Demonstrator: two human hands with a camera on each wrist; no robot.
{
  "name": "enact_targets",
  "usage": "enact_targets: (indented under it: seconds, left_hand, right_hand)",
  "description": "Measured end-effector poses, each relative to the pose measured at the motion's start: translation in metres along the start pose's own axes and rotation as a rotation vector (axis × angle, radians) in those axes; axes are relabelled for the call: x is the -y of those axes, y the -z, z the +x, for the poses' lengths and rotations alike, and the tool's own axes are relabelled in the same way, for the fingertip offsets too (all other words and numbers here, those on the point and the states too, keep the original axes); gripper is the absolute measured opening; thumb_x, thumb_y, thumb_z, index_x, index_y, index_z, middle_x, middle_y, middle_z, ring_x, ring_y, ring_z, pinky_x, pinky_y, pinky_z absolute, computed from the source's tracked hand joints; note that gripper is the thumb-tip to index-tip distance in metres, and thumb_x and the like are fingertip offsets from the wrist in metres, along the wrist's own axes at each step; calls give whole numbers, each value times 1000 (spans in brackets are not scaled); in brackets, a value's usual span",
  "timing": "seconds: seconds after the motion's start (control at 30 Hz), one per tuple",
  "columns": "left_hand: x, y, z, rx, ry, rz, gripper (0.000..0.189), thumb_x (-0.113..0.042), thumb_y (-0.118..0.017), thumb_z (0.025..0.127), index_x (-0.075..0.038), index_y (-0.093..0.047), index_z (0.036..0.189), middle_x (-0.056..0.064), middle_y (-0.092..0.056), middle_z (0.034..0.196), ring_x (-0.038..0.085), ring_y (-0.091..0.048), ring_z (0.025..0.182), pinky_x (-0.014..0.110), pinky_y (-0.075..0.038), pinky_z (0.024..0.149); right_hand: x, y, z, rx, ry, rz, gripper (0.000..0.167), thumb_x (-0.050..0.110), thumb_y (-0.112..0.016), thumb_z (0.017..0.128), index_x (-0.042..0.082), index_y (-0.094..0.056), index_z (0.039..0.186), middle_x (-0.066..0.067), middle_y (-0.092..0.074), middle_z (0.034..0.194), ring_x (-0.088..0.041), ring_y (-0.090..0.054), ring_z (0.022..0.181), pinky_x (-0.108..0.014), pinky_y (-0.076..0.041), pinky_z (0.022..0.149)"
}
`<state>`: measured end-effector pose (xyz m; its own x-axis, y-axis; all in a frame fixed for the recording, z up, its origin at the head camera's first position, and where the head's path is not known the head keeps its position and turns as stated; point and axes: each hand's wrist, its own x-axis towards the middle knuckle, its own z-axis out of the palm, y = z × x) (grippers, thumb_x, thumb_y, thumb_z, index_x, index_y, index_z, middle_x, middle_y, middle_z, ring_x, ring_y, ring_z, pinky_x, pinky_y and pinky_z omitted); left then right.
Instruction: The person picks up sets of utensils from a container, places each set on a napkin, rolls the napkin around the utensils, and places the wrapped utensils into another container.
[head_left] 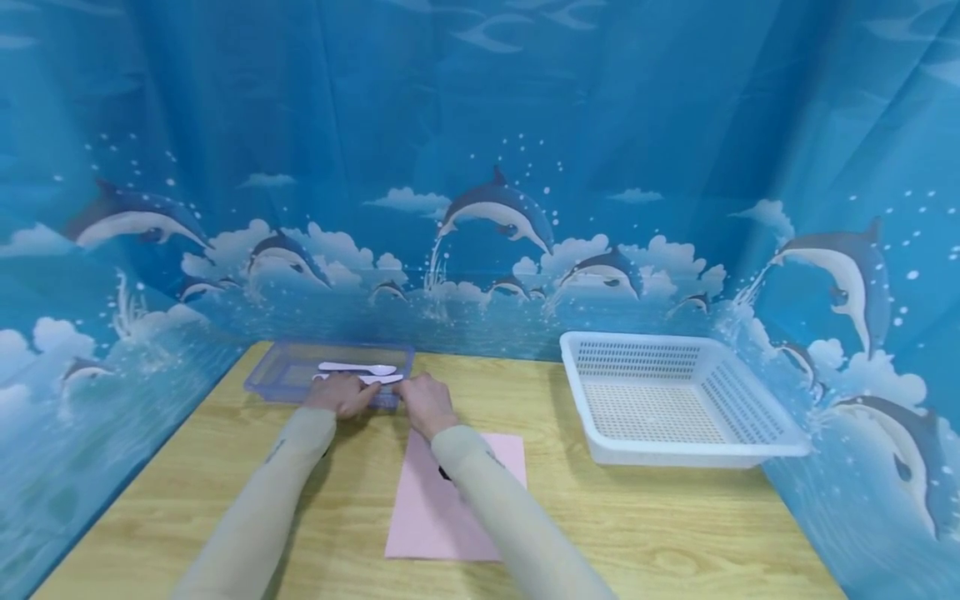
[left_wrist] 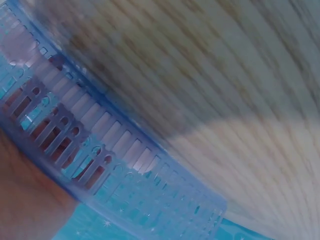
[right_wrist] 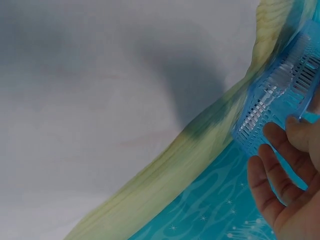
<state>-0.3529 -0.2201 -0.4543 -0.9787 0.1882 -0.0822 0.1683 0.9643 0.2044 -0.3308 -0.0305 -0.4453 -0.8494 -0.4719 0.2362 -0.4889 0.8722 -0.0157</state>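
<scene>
The white plastic spoon lies left-right in the translucent purple plastic tray, beyond the nearer left hand (grip unclear); the right hand pinches the rim.

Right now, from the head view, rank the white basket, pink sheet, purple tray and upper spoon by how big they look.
1. White basket: largest.
2. Pink sheet and purple tray: unsure; the sheet lies nearer and the right sleeve hides part.
3. Upper spoon: smallest.

Curtained-off nook, dolphin-print curtains (waves and clouds too), wood-grain table
</scene>
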Motion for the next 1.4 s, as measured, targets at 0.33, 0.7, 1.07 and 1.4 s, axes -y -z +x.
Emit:
enact_targets:
  seconds: [0.33, 0.7, 1.07, 1.4]
  left_hand:
    - [2, -2, 0, -70, -12, -53, 65, -63, -32, 99, -16, -58, 62, 7, -63, 67, 26, -61, 64, 49, -51, 65]
    - [9, -6, 4, -167, -76, -52, 65, -54, -29, 103, -7, -67, 80, 17, -71, 85, 38, -68, 79, 58, -52, 79]
    - [12, -10, 5, -302, -116, 6, 60, -47, -35, 105, 3, -65, 91, 23, -68, 86, 43, -66, 85, 59, -50, 82]
    - [10, -9, 4, -281, -95, 33, 62, -49, -34, 104, 5, -66, 104, 26, -68, 103, 47, -62, 102, 65, -41, 94]
  right_hand:
    - [1, -1, 2, 21, -12, -9, 33, 7, -66, 90, 32, -74, 109, 5, -74, 93, -15, -66, 86, -34, -57, 64]
    - [0, -3, 2, 29, -11, 4, 33, 9, -67, 90, 33, -73, 111, 6, -74, 94, -14, -66, 85, -32, -56, 64]
    - [0, -3, 0, 40, -4, 11, 29, 10, -68, 90, 31, -74, 109, 7, -74, 92, -13, -67, 84, -31, -55, 61]
    - [-1, -4, 1, 29, -6, 11, 32, 10, -67, 90, 33, -73, 111, 7, -74, 91, -14, -68, 83, -33, -55, 60]
